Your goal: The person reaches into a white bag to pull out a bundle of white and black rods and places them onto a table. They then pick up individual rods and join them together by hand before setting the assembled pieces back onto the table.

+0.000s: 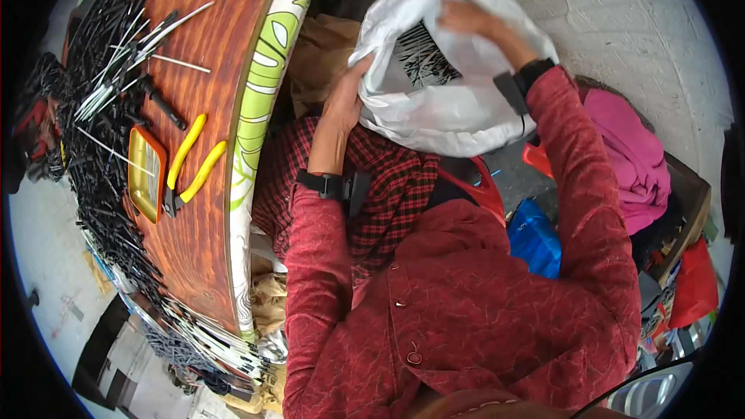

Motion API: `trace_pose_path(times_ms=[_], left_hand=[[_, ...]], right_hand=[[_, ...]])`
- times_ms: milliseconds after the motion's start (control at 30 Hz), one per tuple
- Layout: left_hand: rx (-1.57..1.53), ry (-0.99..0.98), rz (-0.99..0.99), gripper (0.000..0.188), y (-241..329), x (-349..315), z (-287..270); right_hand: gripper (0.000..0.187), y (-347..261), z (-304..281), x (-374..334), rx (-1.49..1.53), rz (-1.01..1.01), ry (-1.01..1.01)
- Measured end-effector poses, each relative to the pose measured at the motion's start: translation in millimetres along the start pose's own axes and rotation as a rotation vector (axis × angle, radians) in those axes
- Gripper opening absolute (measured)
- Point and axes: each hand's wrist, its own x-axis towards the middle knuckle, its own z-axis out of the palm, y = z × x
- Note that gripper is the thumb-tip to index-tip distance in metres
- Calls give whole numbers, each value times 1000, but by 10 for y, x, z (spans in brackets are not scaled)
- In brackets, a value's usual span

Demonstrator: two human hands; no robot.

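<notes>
A white plastic bag point(450, 120) stands with its mouth wide, at the upper middle of the view. Inside it lie thin dark and pale strips point(423, 54). My left hand point(343, 101) is closed on the bag's left rim, with part of the fingers hidden behind the plastic. My right hand point(468, 19) reaches over the far right rim into the mouth, against the inner wall. Motion blurs its fingers, so whether they grip the plastic does not show.
On the wooden table point(209, 54) at left are yellow-handled pliers point(186, 159), an orange-rimmed tray point(147, 174), white strips point(124, 70) and a heap of black strips point(97, 163). Pink cloth point(625, 159) and a blue bag point(535, 237) lie at right.
</notes>
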Motion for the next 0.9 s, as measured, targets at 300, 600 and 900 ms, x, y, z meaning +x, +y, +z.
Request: trace_pose_path(times_ms=[300, 600, 900], left_hand=[[50, 41, 49, 65, 20, -60, -92], [1, 71, 101, 71, 23, -101, -199], [-63, 74, 86, 76, 78, 89, -31]], right_hand=[[37, -85, 590, -110, -166, -49, 113], [24, 136, 866, -730, -528, 386, -306], [21, 448, 1638, 337, -225, 277, -161]])
